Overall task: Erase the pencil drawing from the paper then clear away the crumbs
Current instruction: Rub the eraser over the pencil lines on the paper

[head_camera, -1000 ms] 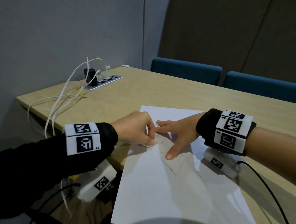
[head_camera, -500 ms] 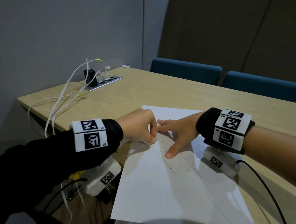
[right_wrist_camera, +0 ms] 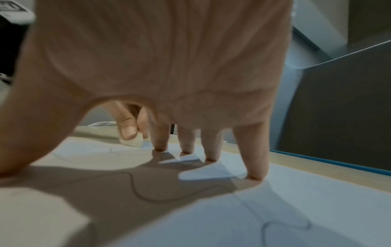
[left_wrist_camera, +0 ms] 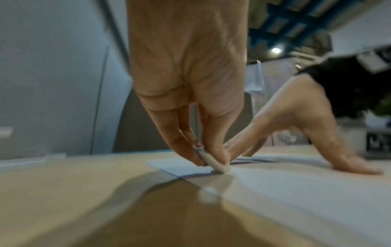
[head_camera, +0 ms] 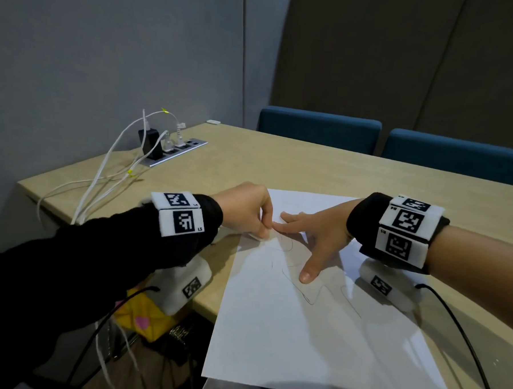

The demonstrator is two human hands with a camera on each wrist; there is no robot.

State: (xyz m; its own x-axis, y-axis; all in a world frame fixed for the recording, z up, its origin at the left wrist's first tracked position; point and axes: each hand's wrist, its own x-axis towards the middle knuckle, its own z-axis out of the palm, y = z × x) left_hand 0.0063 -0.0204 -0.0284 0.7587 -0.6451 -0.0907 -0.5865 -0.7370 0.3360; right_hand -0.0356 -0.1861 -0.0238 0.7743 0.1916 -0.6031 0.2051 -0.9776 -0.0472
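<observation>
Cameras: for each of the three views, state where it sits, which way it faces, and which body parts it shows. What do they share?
Head: high, facing forward and down; both forearms, left hand, right hand.
Left wrist: low, facing along its fingers pinching the eraser.
Right wrist: low, under the palm; fingertips on the paper.
Shared: eraser, paper.

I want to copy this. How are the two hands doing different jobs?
The left hand curls its fingers and pinches the white eraser against the paper; the right hand holds nothing. The left touches the sheet only through the eraser; the right spreads straight fingers and presses the sheet flat. Both work at the pencil drawing.
</observation>
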